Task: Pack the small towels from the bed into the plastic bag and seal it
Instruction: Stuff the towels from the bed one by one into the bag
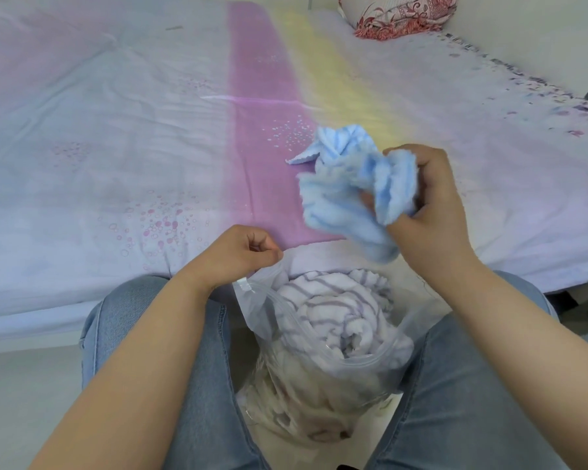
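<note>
The right hand [431,212] is grasping a bunched blue towel [350,195] just above the plastic bag [323,337], while the left hand [241,252] is pinching the bag's rim open. This looks like the loading step; next, the towel needs pushing in beside the striped towel [333,307].

Pastel-sheeted bed [116,113], floral pillow [401,15] (far corner), pale floor [24,385]

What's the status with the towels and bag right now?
Left hand pinches bag rim open. Right hand grips blue towel above it. Striped towel already inside. Nothing blocking.
</note>
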`<state>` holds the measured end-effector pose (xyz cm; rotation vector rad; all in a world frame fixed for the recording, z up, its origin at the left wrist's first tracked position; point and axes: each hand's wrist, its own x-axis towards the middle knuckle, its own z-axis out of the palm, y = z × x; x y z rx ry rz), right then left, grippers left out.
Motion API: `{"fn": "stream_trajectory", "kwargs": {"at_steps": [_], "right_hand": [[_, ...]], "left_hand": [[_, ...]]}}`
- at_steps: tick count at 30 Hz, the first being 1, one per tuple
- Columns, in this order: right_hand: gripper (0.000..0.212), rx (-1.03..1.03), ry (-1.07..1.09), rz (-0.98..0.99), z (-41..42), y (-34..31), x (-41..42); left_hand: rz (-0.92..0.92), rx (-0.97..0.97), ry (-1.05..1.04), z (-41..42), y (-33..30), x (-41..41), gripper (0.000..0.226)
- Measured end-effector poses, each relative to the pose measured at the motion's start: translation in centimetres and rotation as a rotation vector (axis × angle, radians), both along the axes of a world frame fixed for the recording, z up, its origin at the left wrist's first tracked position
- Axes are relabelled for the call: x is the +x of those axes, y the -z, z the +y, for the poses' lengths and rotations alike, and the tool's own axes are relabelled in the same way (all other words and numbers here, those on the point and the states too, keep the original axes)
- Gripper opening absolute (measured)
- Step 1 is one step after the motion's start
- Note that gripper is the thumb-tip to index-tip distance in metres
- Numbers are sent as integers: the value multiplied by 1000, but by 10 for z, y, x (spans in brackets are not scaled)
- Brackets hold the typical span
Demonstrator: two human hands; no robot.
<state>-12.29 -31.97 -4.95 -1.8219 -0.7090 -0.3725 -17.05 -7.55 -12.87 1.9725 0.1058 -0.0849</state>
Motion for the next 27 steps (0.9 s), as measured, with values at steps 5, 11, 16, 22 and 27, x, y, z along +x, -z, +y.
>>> {"fn": "stream_trajectory", "kwargs": {"at_steps": [5, 11, 16, 22, 27], "right_hand": [[42, -902, -212, 141, 0, 12, -31], [38, -1232, -479, 401, -9, 26, -31], [36, -1517, -212, 204, 8, 57, -22], [19, -1543, -359, 434, 17, 81, -2], [39, -1300, -640, 937, 20, 39, -1]], "left_hand": [[-12, 12, 11, 0, 0, 0, 13], [-15, 17, 6, 0, 0, 0, 12], [-17, 30, 9, -2, 0, 0, 11], [-31, 82, 20, -2, 1, 0, 9], [-33, 77, 18, 0, 1, 0, 9]]}}
